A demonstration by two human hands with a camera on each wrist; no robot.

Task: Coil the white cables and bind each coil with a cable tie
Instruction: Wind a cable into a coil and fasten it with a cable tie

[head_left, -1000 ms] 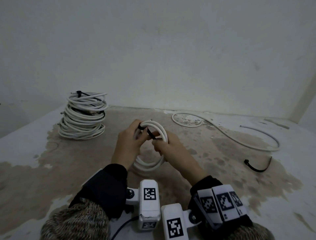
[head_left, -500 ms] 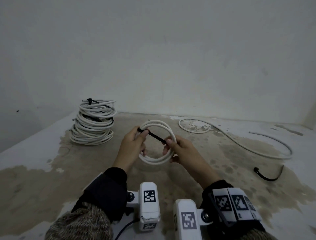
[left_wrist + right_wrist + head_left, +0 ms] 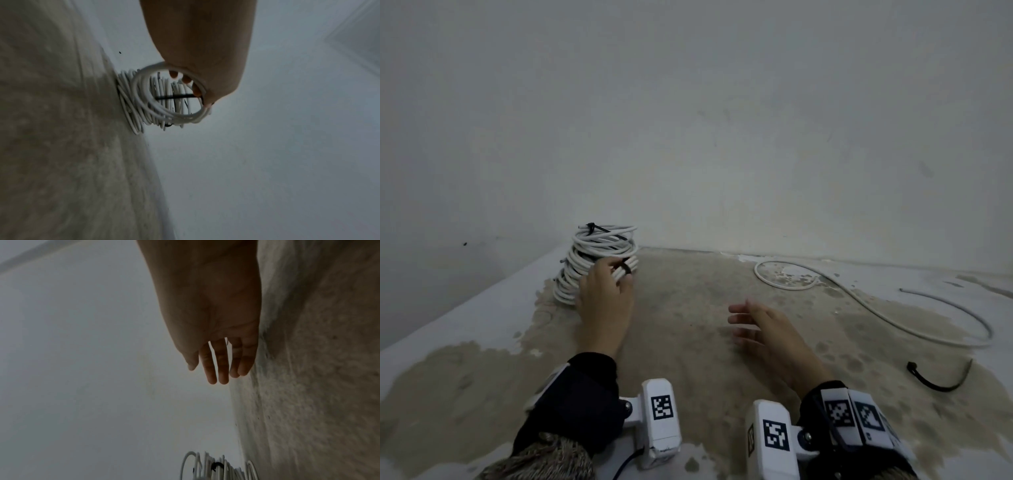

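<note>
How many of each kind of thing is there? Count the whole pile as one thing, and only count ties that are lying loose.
Pile of bound coils: 1
Coil held by the left hand: 1
Loose white cable: 1
Loose black cable tie: 1
Total: 4

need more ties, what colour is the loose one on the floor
Black; the loose cable tie shows best in the head view.
</note>
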